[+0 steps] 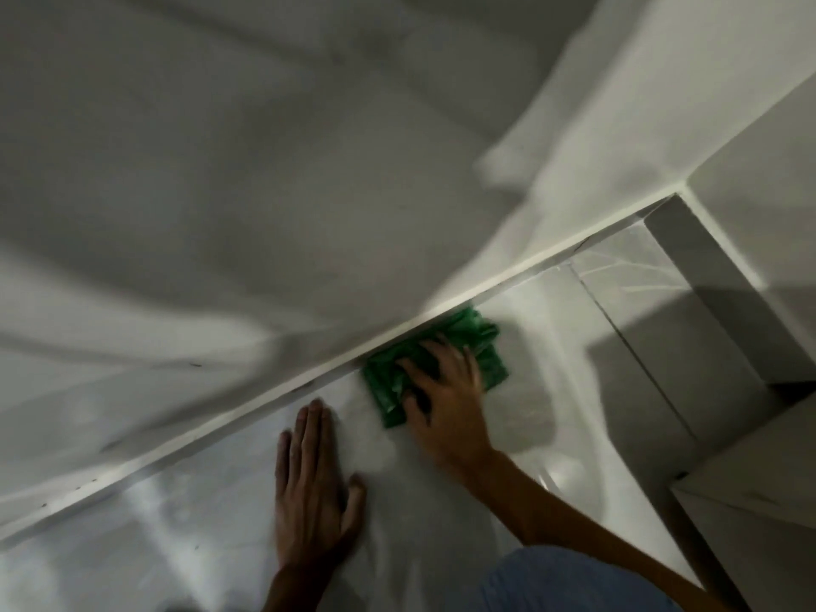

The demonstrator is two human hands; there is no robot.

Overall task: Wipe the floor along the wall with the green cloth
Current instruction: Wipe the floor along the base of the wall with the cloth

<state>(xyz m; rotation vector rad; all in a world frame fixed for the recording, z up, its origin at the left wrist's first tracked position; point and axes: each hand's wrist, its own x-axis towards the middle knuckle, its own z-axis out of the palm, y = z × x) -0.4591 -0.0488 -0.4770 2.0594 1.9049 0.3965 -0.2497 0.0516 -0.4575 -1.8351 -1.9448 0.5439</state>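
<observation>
The right hand (446,390) lies flat with its fingers spread across the folded, crumpled green cloth (435,366), pressing it down onto the pale glossy tiled floor (552,390) rather than gripping it; the palm-down hold looks chosen to put weight on the cloth so it can be pushed along. The cloth sits right at the foot of the wall, its far edge touching the white skirting board (247,417) that runs diagonally across the view, so the strip being wiped is the seam where floor meets the white painted wall (221,192). The left hand (311,483) is empty, fingers together and thumb out, planted flat on the floor just beside the cloth, most likely as a prop bearing the person's weight while leaning in low. A patch of pale blue clothing (561,580) at the bottom edge is probably a knee or lap, though too little shows to be sure. The right hand is smeared by motion, so its fingertips are hard to make out, and it covers the middle of the cloth. To the right, white box-like furniture (750,280) is cut off by the frame, and its nature cannot be told. The floor's sheen makes any dirt or damp impossible to judge.
</observation>
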